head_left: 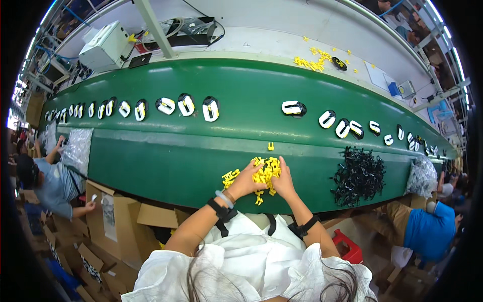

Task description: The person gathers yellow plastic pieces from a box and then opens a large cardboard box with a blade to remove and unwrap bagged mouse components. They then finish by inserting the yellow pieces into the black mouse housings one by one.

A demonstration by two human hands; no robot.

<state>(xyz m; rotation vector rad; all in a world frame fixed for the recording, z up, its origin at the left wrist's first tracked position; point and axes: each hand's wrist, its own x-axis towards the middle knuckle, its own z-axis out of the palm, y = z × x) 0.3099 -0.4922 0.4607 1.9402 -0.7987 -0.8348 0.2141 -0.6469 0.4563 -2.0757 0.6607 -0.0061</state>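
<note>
Broadly, bench (166, 161): green, under both hands and reaching far past them to either side.
Ledge (261, 59): white, well beyond the hands, across the bench.
White units (210, 109): a broken row with black parts, beyond the hands, running far to their left and right.
Black pile (358, 177): tangled small parts, well to the right of the right hand and untouched.
Hands: left hand (244, 182) and right hand (284, 181) cupped inward, a narrow gap between them filled by yellow clips; whether the fingers pinch any single piece, I cannot tell.
Yellow pile (265, 172): on the bench between the hands, touching both, about as near to one as to the other; no clear long axis, its pieces pointing every way.
Stray clips (231, 177): just left of the left hand, apart from the yellow pile.
Lone clip (270, 146): just beyond the fingertips, slightly nearer the right hand; prongs toward and away from the person, as far as can be told.
Writing: no brand or label legible; a dark mark on the ledge, beyond the left hand, is too small to read.
</note>
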